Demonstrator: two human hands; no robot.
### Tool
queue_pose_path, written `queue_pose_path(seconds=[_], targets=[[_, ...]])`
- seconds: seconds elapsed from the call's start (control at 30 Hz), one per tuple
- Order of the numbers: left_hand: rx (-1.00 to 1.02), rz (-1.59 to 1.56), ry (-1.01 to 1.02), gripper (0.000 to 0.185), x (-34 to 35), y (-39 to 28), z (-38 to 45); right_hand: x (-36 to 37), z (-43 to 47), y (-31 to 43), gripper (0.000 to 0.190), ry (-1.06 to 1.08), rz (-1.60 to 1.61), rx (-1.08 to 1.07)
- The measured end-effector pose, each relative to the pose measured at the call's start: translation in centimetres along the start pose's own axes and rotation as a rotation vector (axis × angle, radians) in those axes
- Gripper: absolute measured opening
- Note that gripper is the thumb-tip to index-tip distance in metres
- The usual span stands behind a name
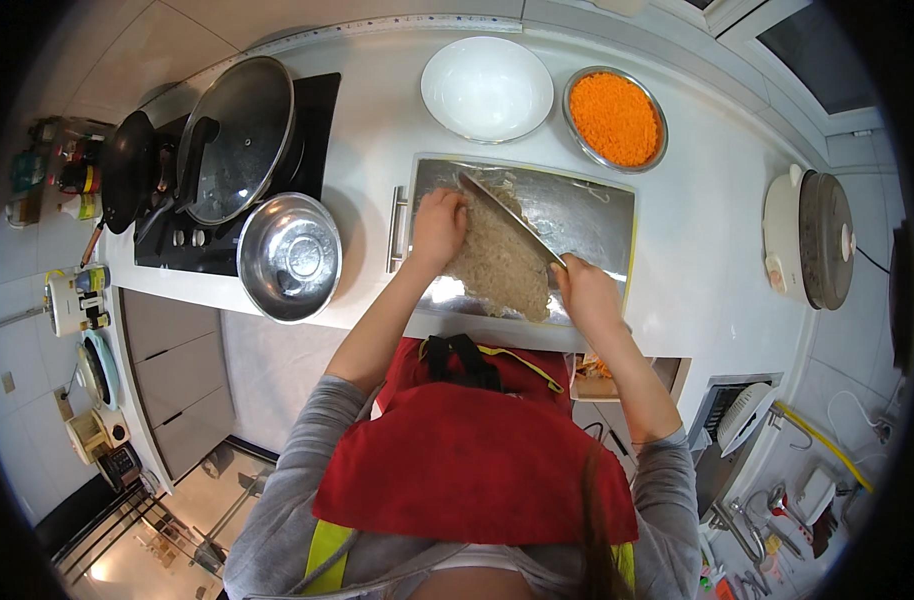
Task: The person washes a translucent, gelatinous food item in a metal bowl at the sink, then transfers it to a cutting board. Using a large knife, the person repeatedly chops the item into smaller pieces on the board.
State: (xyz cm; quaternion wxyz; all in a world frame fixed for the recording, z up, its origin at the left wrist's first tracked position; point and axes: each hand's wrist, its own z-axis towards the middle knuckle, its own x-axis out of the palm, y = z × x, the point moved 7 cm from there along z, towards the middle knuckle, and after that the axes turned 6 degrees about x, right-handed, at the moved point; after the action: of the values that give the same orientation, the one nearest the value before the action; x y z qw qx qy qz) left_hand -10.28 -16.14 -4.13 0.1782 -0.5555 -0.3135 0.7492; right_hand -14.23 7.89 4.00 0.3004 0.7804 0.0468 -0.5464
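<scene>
My right hand (pixel 588 292) grips the handle of a kitchen knife (pixel 511 217). Its blade slants up and to the left across a heap of finely chopped greyish-brown food (pixel 494 262), whose exact kind I cannot tell. At the heap's left edge, close to the blade's far end, rests my left hand (pixel 440 225) with curled fingers; whether they pinch any of the food is hidden. Under the heap lies a metal cutting board (pixel 592 225) with a yellow rim and a bar handle (pixel 395 229) on its left. Food scraps stick to its upper part.
Behind the board stand a white bowl (pixel 487 90) and a metal bowl of chopped orange food (pixel 614 118), carrot-like. Left are a steel bowl (pixel 290 256) at the counter edge and a lidded pan (pixel 239 142) on the cooktop (pixel 318 112). An electric cooker (pixel 809 238) stands far right.
</scene>
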Motion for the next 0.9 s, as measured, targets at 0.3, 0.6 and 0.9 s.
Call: queue_pose_path(seconds=[0.3, 0.6, 0.9], targets=[[0.081, -0.120, 0.042, 0.017, -1.3, -2.0, -2.3, 0.8, 0.9, 0.7, 0.022, 0.027, -0.059, 0.009], [-0.035, 0.015, -0.053, 0.024, -3.9, -0.1, -5.1, 1.4, 0.1, -0.6, 0.017, 0.018, -0.058, -0.021], [-0.025, -0.041, 0.034, 0.030, -2.1, -0.2, -5.1, 3.8, -0.5, 1.1, 0.011, 0.076, -0.177, -0.115]])
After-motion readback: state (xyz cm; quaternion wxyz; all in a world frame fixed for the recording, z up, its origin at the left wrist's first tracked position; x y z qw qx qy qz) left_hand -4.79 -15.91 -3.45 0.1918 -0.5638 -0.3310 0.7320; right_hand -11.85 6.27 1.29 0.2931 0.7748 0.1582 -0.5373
